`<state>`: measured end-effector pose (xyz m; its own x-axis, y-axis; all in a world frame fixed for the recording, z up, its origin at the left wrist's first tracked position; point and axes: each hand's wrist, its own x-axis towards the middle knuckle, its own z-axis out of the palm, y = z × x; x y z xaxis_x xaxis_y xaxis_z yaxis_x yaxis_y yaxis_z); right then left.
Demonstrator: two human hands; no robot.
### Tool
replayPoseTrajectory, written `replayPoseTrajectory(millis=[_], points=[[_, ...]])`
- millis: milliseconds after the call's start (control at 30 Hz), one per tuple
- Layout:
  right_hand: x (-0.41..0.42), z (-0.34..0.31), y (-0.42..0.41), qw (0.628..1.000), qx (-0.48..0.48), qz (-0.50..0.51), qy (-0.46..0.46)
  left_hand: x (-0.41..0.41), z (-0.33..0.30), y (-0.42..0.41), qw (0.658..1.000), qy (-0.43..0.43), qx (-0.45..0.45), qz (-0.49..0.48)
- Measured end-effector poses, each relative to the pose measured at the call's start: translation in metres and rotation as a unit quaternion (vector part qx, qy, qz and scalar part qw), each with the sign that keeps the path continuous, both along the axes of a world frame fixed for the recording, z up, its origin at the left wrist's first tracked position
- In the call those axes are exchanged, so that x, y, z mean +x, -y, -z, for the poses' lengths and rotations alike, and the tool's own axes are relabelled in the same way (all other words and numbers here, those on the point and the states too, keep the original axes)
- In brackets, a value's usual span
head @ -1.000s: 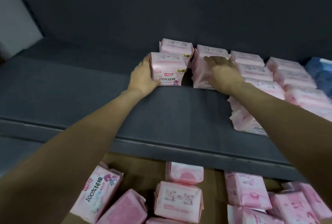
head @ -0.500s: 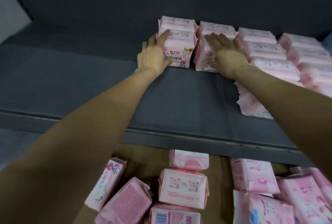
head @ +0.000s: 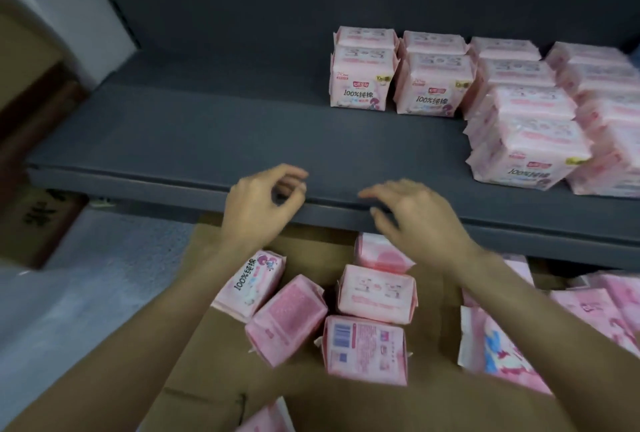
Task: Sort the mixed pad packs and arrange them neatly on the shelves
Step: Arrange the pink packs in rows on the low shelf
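Your left hand (head: 258, 205) and right hand (head: 417, 220) hovered empty, fingers loosely curled, over loose pink plastic pad packs (head: 375, 289) below the dark grey shelf (head: 207, 141); matching packs belonged beside the far row (head: 362, 73).

Dim light; white wall (head: 69, 6) at left, pale floor (head: 86, 293) below.

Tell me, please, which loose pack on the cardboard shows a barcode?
The pack nearest the camera in the middle column, below the right hand. Its blue barcode faces up; the neighbouring packs show pink pattern or printed fronts.
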<state>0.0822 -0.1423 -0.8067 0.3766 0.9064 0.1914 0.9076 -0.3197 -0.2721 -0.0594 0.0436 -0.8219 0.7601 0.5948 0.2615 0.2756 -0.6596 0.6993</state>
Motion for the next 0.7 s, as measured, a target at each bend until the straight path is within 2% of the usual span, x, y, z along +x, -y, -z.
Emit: replayPoseTrajectory(millis=[100, 200, 300, 367, 467, 567, 700], points=[[-0.039, 0.013, 0.019, 0.999, -0.028, -0.027, 0.015, -0.047, 0.02, 0.01, 0.998, -0.037, 0.045, -0.004], [-0.059, 0.031, 0.028, 0.988, -0.147, -0.043, 0.033, -0.078, 0.045, 0.007, 0.991, -0.099, 0.082, -0.033], [-0.066, 0.049, 0.03, 0.97, -0.24, -0.013, 0.043, -0.089, 0.065, 0.006, 0.952, -0.292, 0.058, -0.075], [-0.069, 0.058, 0.026, 0.961, -0.272, 0.007, 0.044, -0.088, 0.076, 0.007, 0.93, -0.356, 0.001, -0.088], [-0.077, 0.063, 0.018, 0.961, -0.273, 0.022, 0.05, -0.087, 0.088, 0.011, 0.925, -0.364, -0.022, -0.104], [-0.083, 0.062, 0.017, 0.964, -0.259, 0.032, 0.049, -0.09, 0.093, 0.014, 0.936, -0.328, -0.018, -0.131], [-0.087, 0.062, 0.035, 0.975, -0.215, 0.031, 0.042, -0.101, 0.102, 0.017, 0.942, -0.304, 0.058, -0.129]])
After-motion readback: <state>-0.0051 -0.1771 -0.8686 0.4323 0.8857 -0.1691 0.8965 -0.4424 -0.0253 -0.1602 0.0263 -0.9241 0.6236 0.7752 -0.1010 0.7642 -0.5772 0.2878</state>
